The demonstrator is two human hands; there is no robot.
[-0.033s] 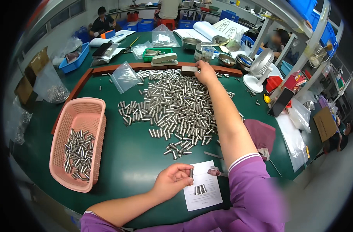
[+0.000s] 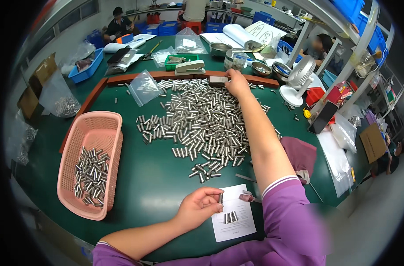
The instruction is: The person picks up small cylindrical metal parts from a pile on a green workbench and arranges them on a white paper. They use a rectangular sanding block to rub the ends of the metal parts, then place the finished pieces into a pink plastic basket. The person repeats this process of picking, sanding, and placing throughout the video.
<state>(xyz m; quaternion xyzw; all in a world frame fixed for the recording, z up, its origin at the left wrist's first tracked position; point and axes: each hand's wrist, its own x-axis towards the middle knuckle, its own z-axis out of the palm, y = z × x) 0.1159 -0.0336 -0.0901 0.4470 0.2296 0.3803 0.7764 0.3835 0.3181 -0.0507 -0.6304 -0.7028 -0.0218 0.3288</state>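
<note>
Green matting covers the worktop [image 2: 157,177] of a busy workshop, and nothing can be said of any change, since only this one moment shows. Nearest, the left hand [image 2: 197,206] rests by a white printed paper slip [image 2: 233,217], its fingers [image 2: 211,195] pinched together on one small silver metal pin [image 2: 220,197] held upright at the slip's edge; a few more such pins [image 2: 230,217] lie on the slip itself. To the left sits a pink plastic mesh basket [image 2: 92,128] with a modest layer of sorted pins in its near half. A folded maroon cloth [image 2: 301,153] lies on the right, just past the purple sleeve [image 2: 290,213]. Further out, the big loose heap of short silver metal cylinders [image 2: 197,119] spreads across the middle, so by the look of it most of the sorting remains. The right hand [image 2: 236,84] reaches over the heap to its far edge, fingers closed on a small grey rectangular block [image 2: 218,80] beside the reddish-brown wooden rail [image 2: 122,80]. Beyond that stand a clear plastic bag [image 2: 142,88], a white desk fan [image 2: 297,80], steel bowls [image 2: 220,48] and blue bins [image 2: 84,71], with other people seated at the back
</note>
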